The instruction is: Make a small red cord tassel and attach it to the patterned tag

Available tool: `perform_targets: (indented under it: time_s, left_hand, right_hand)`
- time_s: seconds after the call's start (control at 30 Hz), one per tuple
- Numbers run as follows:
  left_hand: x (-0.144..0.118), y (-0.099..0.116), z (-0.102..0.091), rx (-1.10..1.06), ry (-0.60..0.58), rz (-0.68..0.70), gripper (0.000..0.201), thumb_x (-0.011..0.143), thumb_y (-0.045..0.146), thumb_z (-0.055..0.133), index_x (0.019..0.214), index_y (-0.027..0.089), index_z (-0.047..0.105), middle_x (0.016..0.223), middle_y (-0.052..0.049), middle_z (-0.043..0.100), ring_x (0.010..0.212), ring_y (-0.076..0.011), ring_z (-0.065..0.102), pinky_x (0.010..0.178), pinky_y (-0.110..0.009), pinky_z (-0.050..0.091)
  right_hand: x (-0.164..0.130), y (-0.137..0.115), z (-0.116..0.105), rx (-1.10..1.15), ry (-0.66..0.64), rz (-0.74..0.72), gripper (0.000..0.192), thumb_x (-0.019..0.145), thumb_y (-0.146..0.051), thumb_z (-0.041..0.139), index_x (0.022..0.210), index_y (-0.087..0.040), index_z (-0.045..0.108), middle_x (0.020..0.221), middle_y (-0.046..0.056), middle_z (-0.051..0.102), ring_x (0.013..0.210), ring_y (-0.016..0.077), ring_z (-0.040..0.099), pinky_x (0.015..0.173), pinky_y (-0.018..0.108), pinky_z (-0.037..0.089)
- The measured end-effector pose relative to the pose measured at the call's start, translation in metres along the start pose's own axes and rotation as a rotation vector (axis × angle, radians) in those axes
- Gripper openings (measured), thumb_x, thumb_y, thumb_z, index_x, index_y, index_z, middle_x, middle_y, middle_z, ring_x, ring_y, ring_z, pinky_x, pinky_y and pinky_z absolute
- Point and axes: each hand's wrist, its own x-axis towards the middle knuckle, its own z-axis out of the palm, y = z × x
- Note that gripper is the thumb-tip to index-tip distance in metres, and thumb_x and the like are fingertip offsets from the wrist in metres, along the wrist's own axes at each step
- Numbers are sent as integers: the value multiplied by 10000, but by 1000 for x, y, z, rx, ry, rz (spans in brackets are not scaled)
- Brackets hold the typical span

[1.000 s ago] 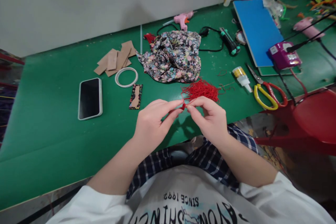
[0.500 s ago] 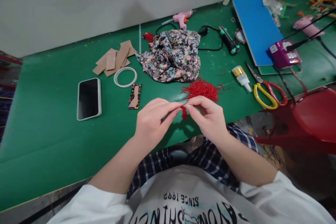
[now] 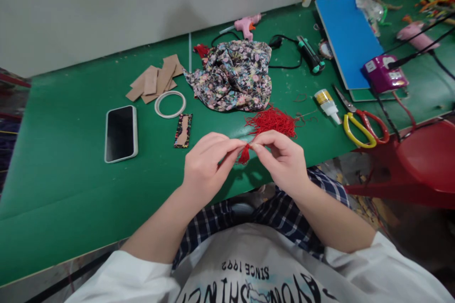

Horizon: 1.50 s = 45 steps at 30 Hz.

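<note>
Between my hands, above the front part of the green table, hangs a small red yarn tassel. My left hand pinches it from the left with thumb and forefinger. From the right, the thumb and forefinger of my right hand close on its top. The fingertips hide just how the upper strands run. A loose heap of red yarn lies right behind my right hand. To the left of my left hand rests a cardboard strip with floral fabric edges.
Behind the yarn lie floral cloth and a pink glue gun. Scissors, a glue bottle and a box cutter are at the right. Leftward are a phone, a tape ring and cardboard pieces.
The red tassel between my fingertips has swung slightly left and its strands hang more spread. Both hands keep nearly the same place and pinch.
</note>
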Motion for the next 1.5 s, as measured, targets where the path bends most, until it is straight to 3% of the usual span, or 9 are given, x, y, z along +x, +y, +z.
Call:
perform_targets:
  time_s: [0.2, 0.47, 0.6, 0.73, 0.83, 0.93, 1.07, 1.2, 1.5]
  left_hand:
    - [-4, 2, -1, 2, 34, -40, 222, 807, 147, 584, 1024, 183, 616, 796, -5, 673, 733, -102, 596, 719, -216, 464]
    - [-10, 4, 2, -177, 77, -189, 222, 782, 107, 577, 977, 212, 564, 730, 30, 591, 665, -78, 565, 659, -188, 462]
    - [-10, 1, 1, -207, 51, -182, 218, 789, 123, 576, 984, 221, 560, 728, 35, 582, 672, -77, 569, 656, -182, 461]
    - [-4, 0, -4, -85, 1, -82, 232, 793, 133, 585, 1014, 199, 566, 702, 36, 601, 667, -77, 580, 670, -177, 457]
    - [0, 0, -7, 55, -46, 79, 243, 806, 130, 574, 1047, 164, 582, 768, -3, 658, 736, -103, 593, 719, -210, 460]
    - [0, -1, -6, 194, 7, 213, 231, 788, 124, 602, 1018, 148, 611, 801, -28, 688, 782, -133, 595, 736, -253, 455]
    - [-1, -4, -2, 285, 80, 272, 192, 765, 129, 634, 955, 153, 633, 770, -27, 694, 761, -141, 603, 700, -265, 437]
    - [-2, -8, -2, 341, 83, 331, 223, 745, 121, 655, 963, 158, 634, 779, -22, 696, 777, -149, 610, 702, -277, 423]
    - [5, -10, -5, 450, 82, 461, 187, 760, 122, 635, 945, 153, 636, 743, -10, 683, 787, -158, 603, 707, -290, 406]
  right_hand:
    - [0, -2, 0, -50, 11, -88, 89, 793, -132, 553, 790, -215, 587, 743, -9, 626, 725, 113, 579, 682, 272, 483]
    - [0, -6, -1, -220, 9, -280, 123, 773, -91, 558, 793, -206, 596, 762, 9, 659, 728, 112, 610, 675, 258, 504]
    - [-1, -4, -2, -240, -1, -349, 139, 763, -71, 568, 818, -194, 603, 773, 19, 663, 749, 113, 618, 690, 250, 515]
    - [-1, -2, -3, -249, 5, -370, 147, 771, -83, 566, 845, -203, 609, 806, 17, 673, 764, 115, 628, 707, 253, 527]
    - [-3, -1, -2, -208, 7, -316, 160, 780, -90, 563, 865, -214, 616, 840, 10, 687, 799, 114, 640, 743, 255, 533]
    - [-6, -1, 0, -82, 26, -175, 162, 782, -107, 573, 869, -231, 628, 839, -4, 698, 791, 109, 652, 732, 241, 544]
    - [-6, -3, 3, 83, 61, 30, 104, 764, -164, 615, 832, -237, 645, 772, -20, 694, 700, 97, 654, 638, 203, 554]
    - [-1, -3, 3, 187, 74, 173, 23, 747, -213, 635, 768, -218, 644, 715, -22, 680, 633, 94, 640, 589, 201, 549]
    - [5, -3, 4, 272, 66, 311, 60, 685, -231, 685, 701, -207, 631, 647, -36, 645, 550, 73, 590, 527, 193, 515]
